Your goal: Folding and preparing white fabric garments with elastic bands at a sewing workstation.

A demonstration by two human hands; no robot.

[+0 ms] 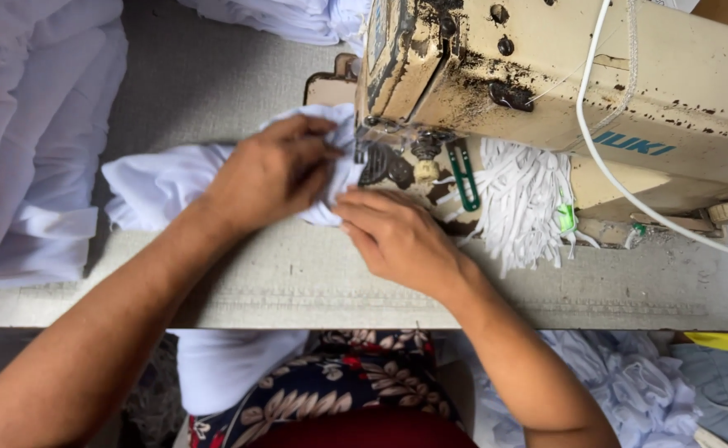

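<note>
A piece of white fabric (161,184) lies on the grey sewing table (314,282), bunched toward the needle area of a worn cream sewing machine (579,91). My left hand (269,174) rests flat on top of the fabric, pressing it down just left of the presser foot (380,162). My right hand (397,236) touches the fabric's near edge with its fingertips, right in front of the foot. The needle itself is hidden by the machine head.
A bundle of white strips (526,199) and a green clip (463,174) hang on the machine front. White garments pile at the left (32,124), at the back (289,17) and below the table (629,382). A white cable (596,158) crosses the machine.
</note>
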